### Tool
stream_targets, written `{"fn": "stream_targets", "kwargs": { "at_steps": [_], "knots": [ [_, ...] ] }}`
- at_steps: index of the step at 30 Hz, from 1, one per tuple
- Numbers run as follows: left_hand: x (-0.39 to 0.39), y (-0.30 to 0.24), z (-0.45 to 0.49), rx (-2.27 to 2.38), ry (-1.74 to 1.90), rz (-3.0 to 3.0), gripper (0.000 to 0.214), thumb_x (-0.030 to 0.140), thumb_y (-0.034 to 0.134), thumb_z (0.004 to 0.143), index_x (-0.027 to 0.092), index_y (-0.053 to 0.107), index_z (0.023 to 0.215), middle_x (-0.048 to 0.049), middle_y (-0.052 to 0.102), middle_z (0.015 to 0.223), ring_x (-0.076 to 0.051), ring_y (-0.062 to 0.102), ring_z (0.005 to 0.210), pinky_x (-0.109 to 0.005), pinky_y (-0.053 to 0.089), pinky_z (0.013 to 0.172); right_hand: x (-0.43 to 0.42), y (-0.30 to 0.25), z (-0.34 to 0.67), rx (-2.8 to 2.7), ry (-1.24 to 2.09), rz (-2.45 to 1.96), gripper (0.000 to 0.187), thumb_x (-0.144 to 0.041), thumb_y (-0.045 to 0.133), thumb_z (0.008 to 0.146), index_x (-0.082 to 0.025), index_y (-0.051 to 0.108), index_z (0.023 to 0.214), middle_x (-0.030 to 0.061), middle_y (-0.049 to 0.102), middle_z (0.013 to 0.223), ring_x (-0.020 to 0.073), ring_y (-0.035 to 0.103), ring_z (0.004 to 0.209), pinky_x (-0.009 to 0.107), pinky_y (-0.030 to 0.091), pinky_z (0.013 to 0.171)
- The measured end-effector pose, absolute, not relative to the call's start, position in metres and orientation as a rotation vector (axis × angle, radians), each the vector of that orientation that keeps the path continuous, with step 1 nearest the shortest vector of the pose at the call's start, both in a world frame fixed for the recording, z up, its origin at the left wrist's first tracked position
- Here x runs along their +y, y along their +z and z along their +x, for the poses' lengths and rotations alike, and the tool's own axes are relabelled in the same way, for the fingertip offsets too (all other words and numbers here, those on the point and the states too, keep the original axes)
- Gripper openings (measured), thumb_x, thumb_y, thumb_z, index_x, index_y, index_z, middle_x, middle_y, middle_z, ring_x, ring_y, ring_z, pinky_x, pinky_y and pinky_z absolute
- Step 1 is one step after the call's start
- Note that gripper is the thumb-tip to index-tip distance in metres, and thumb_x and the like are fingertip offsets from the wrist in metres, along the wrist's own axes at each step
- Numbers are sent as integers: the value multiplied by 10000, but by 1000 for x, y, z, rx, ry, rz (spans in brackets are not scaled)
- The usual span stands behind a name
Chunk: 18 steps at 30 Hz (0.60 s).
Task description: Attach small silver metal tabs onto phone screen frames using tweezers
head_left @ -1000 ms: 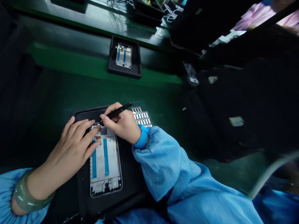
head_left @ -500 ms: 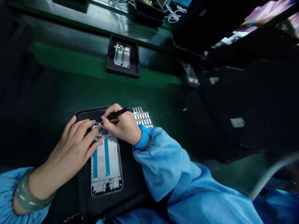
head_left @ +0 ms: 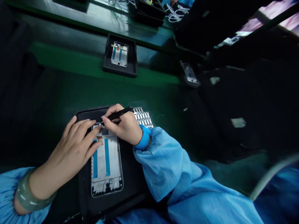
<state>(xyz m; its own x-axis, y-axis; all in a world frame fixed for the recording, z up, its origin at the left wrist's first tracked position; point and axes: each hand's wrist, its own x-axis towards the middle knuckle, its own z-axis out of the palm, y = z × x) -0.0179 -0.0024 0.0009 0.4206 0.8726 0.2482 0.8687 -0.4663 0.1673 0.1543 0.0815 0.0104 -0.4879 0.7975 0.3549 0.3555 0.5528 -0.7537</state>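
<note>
Phone frame [head_left: 106, 165] lies lengthwise on blk tray [head_left: 84, 113], near edge of bench, two blue strips on its back, orange flex patch near far end. L hand [head_left: 70, 149] rests over far end, fingers spread, tips on frame, no grip. R hand [head_left: 122, 126] has fingers closed on blk tweezers [head_left: 118, 114], tip at frame's far edge; can't tell if tip holds anything. Metal tabs [head_left: 143, 117] sit in rows on sheet just right of tray, none obviously gone. Done so far: blue strips on, far end being worked. Left: tabs on sheet, lower frame untouched. Far tray [head_left: 109, 59] holds similar frame [head_left: 119, 54]. Jade bangle [head_left: 30, 189] on L wrist, blue strap [head_left: 144, 138] on R.
</note>
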Motion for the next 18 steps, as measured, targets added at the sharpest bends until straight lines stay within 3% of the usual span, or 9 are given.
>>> {"fn": "stream_targets", "kwargs": {
  "at_steps": [18],
  "knots": [
    [-2,5,-16,1610,525,2596,359,307,489,850,155,505,1175,-114,544,1156,-258,480,1123,-515,277,1052,79,8,164,-2147,699,-794,92,-244,577,824,-152,577,833,25,637,796,111,621,726,214,498,659]
  ]
}}
